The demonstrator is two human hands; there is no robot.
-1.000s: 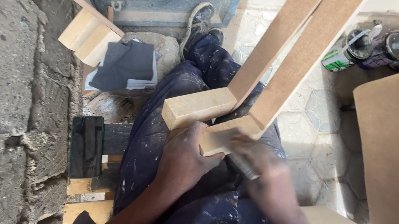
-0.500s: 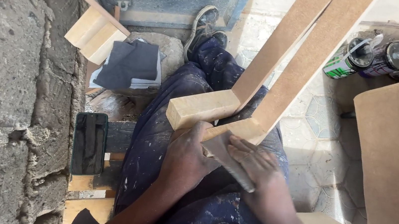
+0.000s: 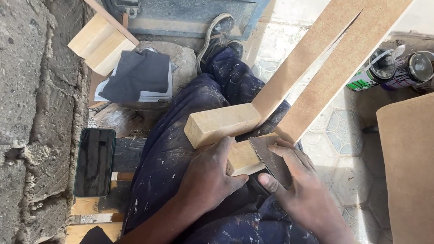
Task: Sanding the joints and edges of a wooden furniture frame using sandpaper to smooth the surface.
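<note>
Left hand (image 3: 210, 178) clenches the pale wooden block foot (image 3: 243, 157) of a rigid, probably light fibreboard frame (image 3: 338, 59) on the lap. Right hand (image 3: 301, 194) presses a dark, floppy sandpaper sheet (image 3: 273, 155) against it; the block ends look the best hold.

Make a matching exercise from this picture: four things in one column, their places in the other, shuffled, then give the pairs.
1. dark sandpaper sheet
2. black phone
3. pale wooden block
4. worn grey shoe

a. lying on a plank beside the stone wall
b. under the right hand's fingers
c. at the far end of the outstretched leg
d. just above the left hand

Pairs: 1-b, 2-a, 3-d, 4-c
</note>
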